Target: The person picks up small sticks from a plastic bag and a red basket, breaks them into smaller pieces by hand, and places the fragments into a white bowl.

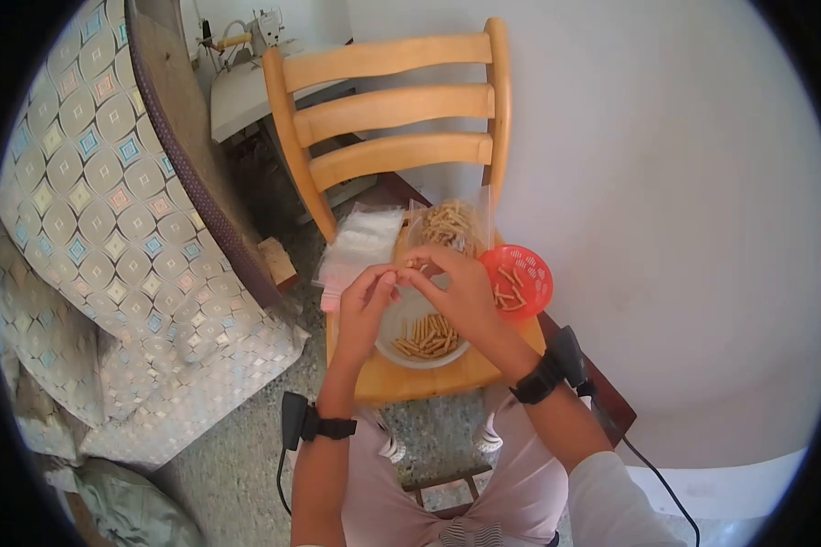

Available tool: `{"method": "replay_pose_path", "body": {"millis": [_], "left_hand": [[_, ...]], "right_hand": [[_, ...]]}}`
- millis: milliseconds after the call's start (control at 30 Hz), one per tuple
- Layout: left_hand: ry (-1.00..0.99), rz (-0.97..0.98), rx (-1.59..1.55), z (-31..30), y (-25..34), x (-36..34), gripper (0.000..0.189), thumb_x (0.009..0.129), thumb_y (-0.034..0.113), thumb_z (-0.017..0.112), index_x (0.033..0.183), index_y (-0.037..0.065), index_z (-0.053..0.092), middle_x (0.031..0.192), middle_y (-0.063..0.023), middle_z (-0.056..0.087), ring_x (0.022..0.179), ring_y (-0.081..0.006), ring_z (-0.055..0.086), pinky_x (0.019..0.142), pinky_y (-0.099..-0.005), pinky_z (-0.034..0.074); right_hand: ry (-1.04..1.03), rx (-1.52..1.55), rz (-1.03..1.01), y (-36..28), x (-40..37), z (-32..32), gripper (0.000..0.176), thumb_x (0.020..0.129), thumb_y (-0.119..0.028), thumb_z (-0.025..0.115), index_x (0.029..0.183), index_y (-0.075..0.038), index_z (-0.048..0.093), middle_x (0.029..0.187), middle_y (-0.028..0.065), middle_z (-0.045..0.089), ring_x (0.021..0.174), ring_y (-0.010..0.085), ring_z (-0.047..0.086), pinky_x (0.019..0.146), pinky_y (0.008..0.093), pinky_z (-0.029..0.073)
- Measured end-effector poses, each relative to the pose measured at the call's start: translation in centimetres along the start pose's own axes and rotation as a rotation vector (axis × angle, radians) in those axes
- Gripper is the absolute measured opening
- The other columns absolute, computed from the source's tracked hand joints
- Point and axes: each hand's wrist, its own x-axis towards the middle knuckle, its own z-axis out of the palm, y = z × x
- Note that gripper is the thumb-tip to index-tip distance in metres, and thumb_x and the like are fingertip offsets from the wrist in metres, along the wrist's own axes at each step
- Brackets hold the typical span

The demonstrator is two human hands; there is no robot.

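Both hands meet above a white bowl (388, 345) on the wooden chair seat, fingertips pinched close together. My left hand (367, 296) comes in from the left, its thumb and fingers closed. My right hand (452, 283) has its thumb and forefinger bent toward the left fingertips. What they hold is too small to make out. Several short tan sticks (429, 335) lie in the bowl. Behind the right hand stands a clear plastic bag (452, 219) of similar pieces. A red basket (540, 284) with several sticks is at the right, and flat clear bags (365, 239) lie at the left.
The chair's slatted backrest (392, 108) rises behind the items. A patterned cloth-covered piece of furniture (109, 210) fills the left side. A sewing machine (266, 29) stands on a white table (242, 98) at the back. A pale wall (666, 182) is at the right.
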Motion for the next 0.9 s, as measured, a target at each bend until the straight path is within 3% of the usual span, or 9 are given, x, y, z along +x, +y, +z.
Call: {"method": "replay_pose_path", "body": {"millis": [233,400,467,633,767,833,900], "left_hand": [[0.010,0.000,-0.122,-0.4,-0.3,0.9,0.023,0.103,0.022,0.059,0.111,0.002,0.065,0.099,-0.0039,0.069,0.084,-0.0093,0.062,0.071,-0.0230,0.046],[0.022,-0.022,-0.165,-0.7,-0.2,0.8,0.020,0.101,0.019,0.061,0.111,0.003,0.064,0.101,-0.0046,0.070,0.083,-0.0103,0.065,0.069,-0.0236,0.048],[0.050,0.040,-0.090,-0.1,0.6,0.7,0.019,0.099,0.017,0.064,0.113,0.004,0.063,0.094,-0.0023,0.068,0.077,-0.0079,0.060,0.070,-0.0205,0.045],[0.010,0.148,0.183,0.8,0.9,-0.1,0.021,0.088,0.007,0.073,0.109,0.005,0.070,0.096,-0.0012,0.069,0.077,-0.0094,0.063,0.069,-0.0241,0.049],[0.023,0.257,0.411,1.8,1.7,-0.3,0.016,0.087,0.005,0.073,0.103,0.006,0.072,0.090,-0.0028,0.066,0.075,-0.0094,0.062,0.067,-0.0240,0.047],[0.071,0.246,0.404,1.6,1.2,0.0,0.016,0.088,0.005,0.072,0.104,0.004,0.070,0.089,-0.0014,0.065,0.074,-0.0081,0.060,0.066,-0.0231,0.046],[0.122,0.216,0.394,1.6,0.8,0.0,0.015,0.090,0.005,0.071,0.105,0.003,0.068,0.087,0.0000,0.064,0.073,-0.0068,0.058,0.065,-0.0223,0.045]], "right_hand": [[0.075,-0.037,-0.090,-0.6,-0.4,0.7,0.020,0.091,-0.016,0.069,0.110,-0.011,0.071,0.092,0.0073,0.068,0.070,0.0212,0.068,0.063,0.0313,0.053],[0.075,-0.145,-0.041,-0.3,-0.5,0.4,0.019,0.090,-0.016,0.069,0.109,-0.013,0.072,0.089,0.0083,0.069,0.073,0.0249,0.068,0.063,0.0338,0.053],[0.075,-0.235,-0.024,0.3,-0.5,0.4,0.019,0.090,-0.017,0.069,0.109,-0.013,0.072,0.090,0.0089,0.070,0.075,0.0267,0.069,0.063,0.0350,0.053],[-0.005,-0.269,-0.025,0.5,-0.8,0.3,0.014,0.088,-0.014,0.068,0.101,-0.012,0.071,0.092,0.0105,0.071,0.081,0.0325,0.069,0.065,0.0399,0.053],[0.021,-0.297,-0.058,0.8,-0.6,0.4,0.013,0.087,-0.013,0.068,0.100,-0.011,0.071,0.092,0.0105,0.071,0.081,0.0323,0.069,0.065,0.0406,0.053],[-0.001,-0.386,0.016,0.5,-0.4,0.2,0.018,0.084,-0.012,0.072,0.102,-0.008,0.071,0.093,0.0093,0.072,0.080,0.0259,0.071,0.068,0.0346,0.054],[0.041,-0.318,0.006,0.6,-0.1,-0.2,0.018,0.085,-0.013,0.073,0.102,-0.008,0.070,0.093,0.0091,0.072,0.079,0.0254,0.071,0.069,0.0342,0.054]]}}
